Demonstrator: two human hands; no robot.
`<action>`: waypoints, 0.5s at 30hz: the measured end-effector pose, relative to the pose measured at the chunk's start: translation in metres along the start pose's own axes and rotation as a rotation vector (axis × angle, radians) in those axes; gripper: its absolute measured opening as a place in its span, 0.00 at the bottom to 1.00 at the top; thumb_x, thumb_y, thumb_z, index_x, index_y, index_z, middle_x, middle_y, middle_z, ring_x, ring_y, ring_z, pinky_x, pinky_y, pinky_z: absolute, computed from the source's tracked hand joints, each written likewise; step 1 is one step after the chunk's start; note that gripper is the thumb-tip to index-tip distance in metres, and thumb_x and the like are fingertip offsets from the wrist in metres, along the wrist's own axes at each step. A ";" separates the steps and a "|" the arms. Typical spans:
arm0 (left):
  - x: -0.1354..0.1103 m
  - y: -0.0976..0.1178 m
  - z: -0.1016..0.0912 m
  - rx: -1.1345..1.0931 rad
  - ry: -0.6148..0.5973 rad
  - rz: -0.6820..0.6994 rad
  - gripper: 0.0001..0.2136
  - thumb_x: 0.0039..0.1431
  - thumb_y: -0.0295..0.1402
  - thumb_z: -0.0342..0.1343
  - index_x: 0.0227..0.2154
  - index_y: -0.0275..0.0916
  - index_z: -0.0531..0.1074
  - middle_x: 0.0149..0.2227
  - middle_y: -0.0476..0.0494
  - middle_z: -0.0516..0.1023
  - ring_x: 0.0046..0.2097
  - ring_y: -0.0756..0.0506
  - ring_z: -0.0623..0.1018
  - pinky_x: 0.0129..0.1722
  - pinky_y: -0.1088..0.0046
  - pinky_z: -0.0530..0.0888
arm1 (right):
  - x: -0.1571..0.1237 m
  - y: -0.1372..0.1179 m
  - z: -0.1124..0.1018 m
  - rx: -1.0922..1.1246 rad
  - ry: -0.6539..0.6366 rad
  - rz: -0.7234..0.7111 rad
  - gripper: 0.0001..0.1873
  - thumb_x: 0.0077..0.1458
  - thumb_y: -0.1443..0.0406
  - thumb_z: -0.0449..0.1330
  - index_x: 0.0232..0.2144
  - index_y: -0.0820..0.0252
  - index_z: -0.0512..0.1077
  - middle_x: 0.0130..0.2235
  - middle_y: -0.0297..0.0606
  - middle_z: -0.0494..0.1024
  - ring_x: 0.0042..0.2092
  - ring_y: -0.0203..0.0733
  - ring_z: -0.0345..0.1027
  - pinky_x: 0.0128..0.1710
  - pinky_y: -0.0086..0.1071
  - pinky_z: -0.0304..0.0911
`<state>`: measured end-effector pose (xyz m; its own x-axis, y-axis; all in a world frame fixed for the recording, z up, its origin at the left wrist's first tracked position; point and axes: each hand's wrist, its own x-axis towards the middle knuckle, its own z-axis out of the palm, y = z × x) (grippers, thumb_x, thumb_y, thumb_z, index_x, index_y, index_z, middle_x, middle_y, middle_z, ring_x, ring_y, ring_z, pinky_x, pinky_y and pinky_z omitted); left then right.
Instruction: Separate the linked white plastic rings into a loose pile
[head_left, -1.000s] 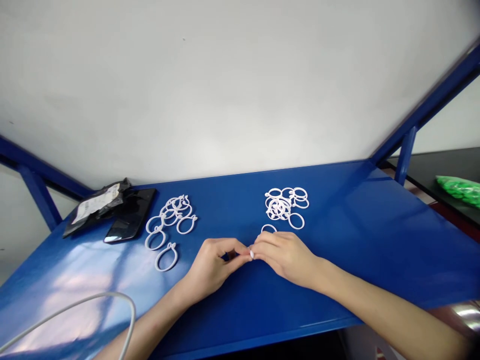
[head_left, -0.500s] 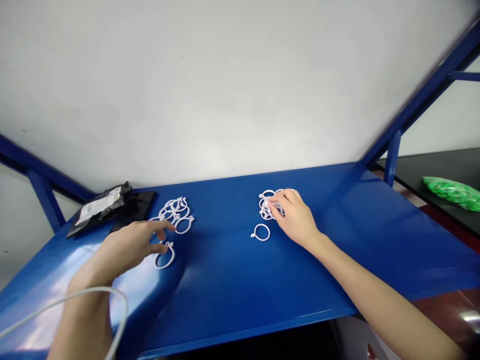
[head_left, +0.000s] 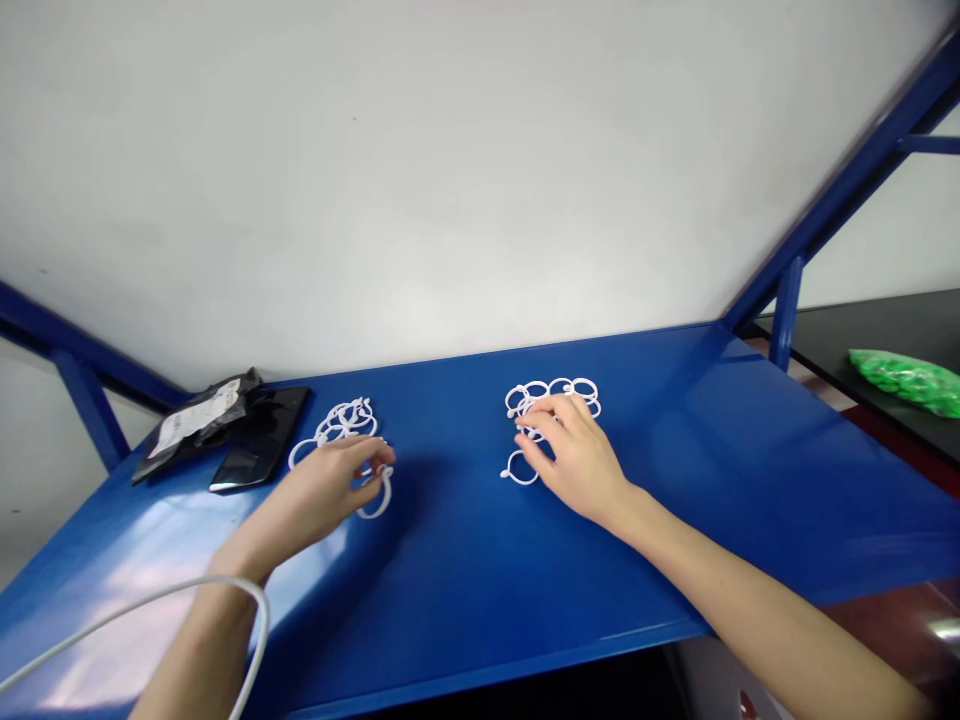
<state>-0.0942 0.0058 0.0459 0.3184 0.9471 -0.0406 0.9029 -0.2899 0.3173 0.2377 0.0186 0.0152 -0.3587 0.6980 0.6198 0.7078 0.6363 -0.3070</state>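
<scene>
White curtain rings, each with a small eyelet, lie in two groups on a blue table (head_left: 450, 560). My left hand (head_left: 326, 492) pinches one curtain ring (head_left: 388, 492) by its eyelet between thumb and fingers. Just behind that hand is the left pile of curtain rings (head_left: 346, 420), partly covered by it. Over the right group of curtain rings (head_left: 529, 398) hovers my right hand (head_left: 576, 458), its fingers apart and holding nothing visible; it hides part of the group. A single curtain ring (head_left: 517, 482) lies in front of that group, near my right thumb.
At the left back are a black plastic package (head_left: 199, 415) with a white label and a dark phone-like slab (head_left: 259, 445). A white cable (head_left: 150, 598) loops over my left forearm. Blue frame bars (head_left: 784, 315) rise at both sides. A green bag (head_left: 904, 380) lies on a black surface at right.
My left hand has closed on the near curtain ring and moved right with it. My right fingers have parted from the right group, where the rings now lie more spread out.
</scene>
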 end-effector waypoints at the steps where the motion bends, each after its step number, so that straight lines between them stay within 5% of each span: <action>1: 0.002 0.010 0.006 -0.039 0.051 0.048 0.09 0.63 0.34 0.52 0.40 0.44 0.76 0.40 0.47 0.82 0.39 0.45 0.80 0.40 0.71 0.73 | -0.002 -0.007 0.000 0.046 -0.022 -0.024 0.08 0.68 0.64 0.58 0.44 0.59 0.77 0.44 0.45 0.77 0.46 0.50 0.69 0.46 0.44 0.70; 7: 0.009 0.066 0.053 -0.187 0.282 0.323 0.08 0.65 0.28 0.52 0.41 0.41 0.76 0.35 0.48 0.79 0.35 0.49 0.79 0.35 0.76 0.74 | -0.015 -0.034 0.011 0.275 -0.243 -0.047 0.09 0.64 0.60 0.64 0.42 0.60 0.75 0.40 0.40 0.81 0.43 0.46 0.72 0.45 0.41 0.70; 12: 0.007 0.076 0.070 -0.238 0.393 0.423 0.07 0.66 0.26 0.55 0.44 0.41 0.75 0.32 0.49 0.77 0.33 0.50 0.77 0.34 0.77 0.74 | -0.018 -0.030 0.019 0.365 -0.359 0.040 0.06 0.65 0.67 0.62 0.34 0.59 0.74 0.32 0.35 0.80 0.37 0.42 0.72 0.36 0.34 0.66; 15: 0.006 0.075 0.070 -0.374 0.393 0.339 0.08 0.65 0.28 0.58 0.45 0.42 0.74 0.33 0.51 0.78 0.32 0.51 0.77 0.33 0.77 0.74 | -0.016 -0.029 0.016 0.436 -0.353 0.095 0.04 0.65 0.66 0.62 0.36 0.58 0.75 0.33 0.35 0.80 0.36 0.40 0.72 0.35 0.32 0.65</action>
<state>-0.0044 -0.0201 0.0029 0.3749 0.8113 0.4485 0.5858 -0.5823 0.5637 0.2135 -0.0055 0.0027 -0.5407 0.7784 0.3190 0.4568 0.5900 -0.6657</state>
